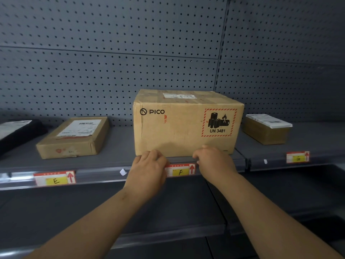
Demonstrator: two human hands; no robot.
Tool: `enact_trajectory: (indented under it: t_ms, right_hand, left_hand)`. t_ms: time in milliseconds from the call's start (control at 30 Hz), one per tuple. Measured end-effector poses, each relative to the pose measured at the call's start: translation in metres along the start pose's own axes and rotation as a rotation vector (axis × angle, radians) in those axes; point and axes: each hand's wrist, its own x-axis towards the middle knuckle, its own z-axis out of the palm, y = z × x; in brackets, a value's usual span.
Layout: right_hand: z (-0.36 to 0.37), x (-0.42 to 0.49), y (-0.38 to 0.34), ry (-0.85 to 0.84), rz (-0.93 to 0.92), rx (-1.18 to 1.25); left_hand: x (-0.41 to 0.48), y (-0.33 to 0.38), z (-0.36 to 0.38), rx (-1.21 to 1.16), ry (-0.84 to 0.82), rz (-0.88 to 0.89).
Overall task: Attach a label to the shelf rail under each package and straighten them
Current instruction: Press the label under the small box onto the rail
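Bracketing the red-and-yellow paper label marked F [180,170] on the grey metal shelf rail [97,176], the left hand [147,165] is sitting at its 9 o'clock, the right hand [214,161] at 3 — along its long axis, fingers curled, grip impossible to tell — beneath the brown cardboard box [186,126] at 12.

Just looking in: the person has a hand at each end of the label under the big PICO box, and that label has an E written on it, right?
Not E: in the head view the label under the PICO box reads F, with the left hand and right hand at its ends. The E label sits further left on the rail.
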Motion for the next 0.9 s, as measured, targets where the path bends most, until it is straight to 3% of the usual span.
enact_trajectory:
  t_ms: [267, 600, 900]
  right_hand:
    - [-0.014, -0.008, 0.062, 0.053, 0.051, 0.008]
    - [-0.034, -0.015, 0.185, -0.053, 0.209, 0.076]
    - [-0.038, -0.018, 0.292, -0.118, 0.32, -0.005]
  left_hand:
    - [0.025, 0.054, 0.001, -0.072, 0.042, 0.103]
    - [0.084, 0.163, 0.034, -0.087, -0.013, 0.111]
    - [0.137, 0.267, 0.079, -0.086, -0.005, 0.164]
